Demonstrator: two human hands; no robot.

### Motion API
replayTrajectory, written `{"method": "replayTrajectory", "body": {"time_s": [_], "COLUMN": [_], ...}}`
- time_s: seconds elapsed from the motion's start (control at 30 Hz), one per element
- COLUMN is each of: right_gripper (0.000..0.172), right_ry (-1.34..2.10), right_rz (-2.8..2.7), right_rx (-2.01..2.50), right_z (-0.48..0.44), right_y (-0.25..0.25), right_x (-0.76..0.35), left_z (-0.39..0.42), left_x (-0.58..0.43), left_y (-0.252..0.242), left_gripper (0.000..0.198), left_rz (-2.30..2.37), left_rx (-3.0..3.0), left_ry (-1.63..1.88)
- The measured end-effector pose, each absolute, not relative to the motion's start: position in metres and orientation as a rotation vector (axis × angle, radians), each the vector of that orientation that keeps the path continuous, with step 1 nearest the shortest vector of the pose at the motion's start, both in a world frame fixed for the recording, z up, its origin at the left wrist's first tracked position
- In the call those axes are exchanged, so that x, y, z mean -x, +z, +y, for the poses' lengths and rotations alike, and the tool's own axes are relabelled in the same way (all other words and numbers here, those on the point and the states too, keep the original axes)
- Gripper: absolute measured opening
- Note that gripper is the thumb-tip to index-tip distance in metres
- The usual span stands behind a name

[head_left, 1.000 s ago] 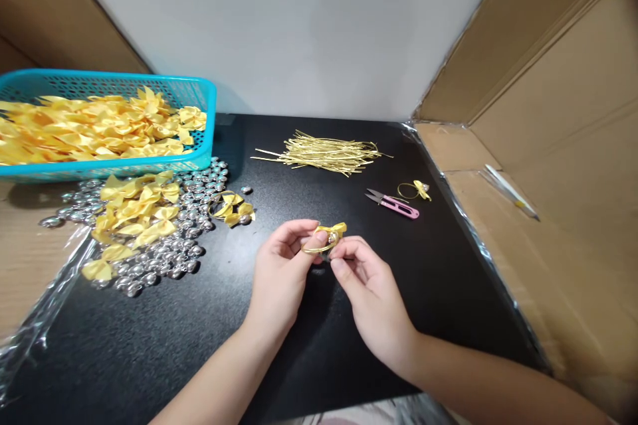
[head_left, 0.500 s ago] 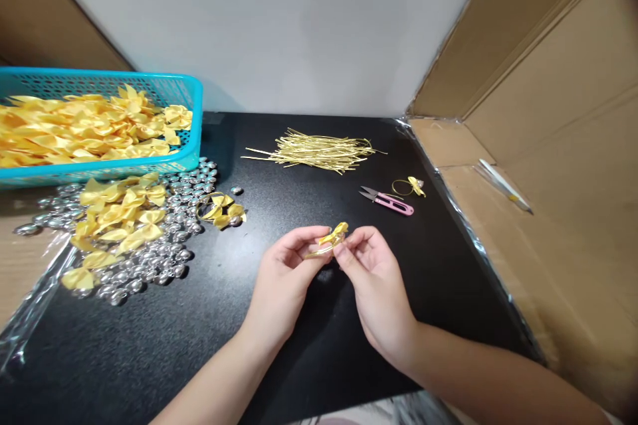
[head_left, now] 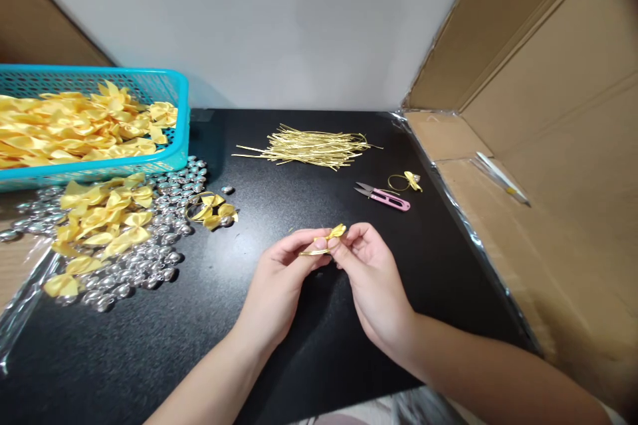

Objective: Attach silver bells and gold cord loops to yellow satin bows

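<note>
My left hand point(head_left: 279, 282) and my right hand point(head_left: 371, 279) meet over the middle of the black mat point(head_left: 279, 352). Together they pinch a small yellow ribbon bow on a gold wire loop point(head_left: 326, 242). My left thumb and fingers close on the loop's left side. My right fingertips close on the bow's right side. Both hands hover just above the mat.
A teal basket point(head_left: 172, 159) of yellow bows stands at the left. Loose yellow bows point(head_left: 104, 219) and silver beads point(head_left: 164, 255) lie before it. Gold wire strips point(head_left: 309, 146), pink snips point(head_left: 383, 197) and a bow on a wire ring point(head_left: 406, 180) lie behind. Cardboard walls point(head_left: 548, 146) rise on the right.
The bow and loop have turned edge-on between my fingers and my right fingers have shifted on it. The view has drifted slightly right.
</note>
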State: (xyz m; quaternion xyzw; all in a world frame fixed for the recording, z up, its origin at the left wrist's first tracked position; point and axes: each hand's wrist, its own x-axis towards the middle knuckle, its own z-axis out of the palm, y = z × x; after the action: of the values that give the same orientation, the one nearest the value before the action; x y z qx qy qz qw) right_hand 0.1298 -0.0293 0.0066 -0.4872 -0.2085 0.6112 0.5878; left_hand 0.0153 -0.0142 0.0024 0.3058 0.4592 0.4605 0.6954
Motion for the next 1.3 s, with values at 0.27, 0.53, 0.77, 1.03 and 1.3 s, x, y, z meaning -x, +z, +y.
{"method": "replayTrajectory", "body": {"time_s": [0.27,0.53,0.77,1.03,1.3], "right_gripper": [0.038,0.041,0.045,0.047,0.050], "right_ry": [1.418,1.453,1.476,1.489,1.502], "right_rz": [-0.468,-0.460,-0.445,-0.439,-0.449], "right_rx": [1.150,1.122,1.115,1.113,1.153], "right_z": [-0.028,-0.027,-0.026,-0.026,-0.025], "right_y": [0.008,0.008,0.010,0.012,0.011], "right_x": [-0.130,-0.130,-0.132,-0.130,-0.130], "left_z": [-0.014,-0.015,-0.013,-0.011,-0.013], "left_x": [-0.015,-0.012,-0.014,-0.014,-0.013], "left_y": [0.003,0.007,0.014,0.013,0.011], "left_gripper": [0.013,0.007,0.004,0.012,0.012], "left_rz": [1.054,1.122,1.136,1.129,1.245], "left_rx": [-0.735,-1.076,-1.143,-1.140,-1.389], "left_ry": [1.110,1.155,1.178,1.172,1.197]}}
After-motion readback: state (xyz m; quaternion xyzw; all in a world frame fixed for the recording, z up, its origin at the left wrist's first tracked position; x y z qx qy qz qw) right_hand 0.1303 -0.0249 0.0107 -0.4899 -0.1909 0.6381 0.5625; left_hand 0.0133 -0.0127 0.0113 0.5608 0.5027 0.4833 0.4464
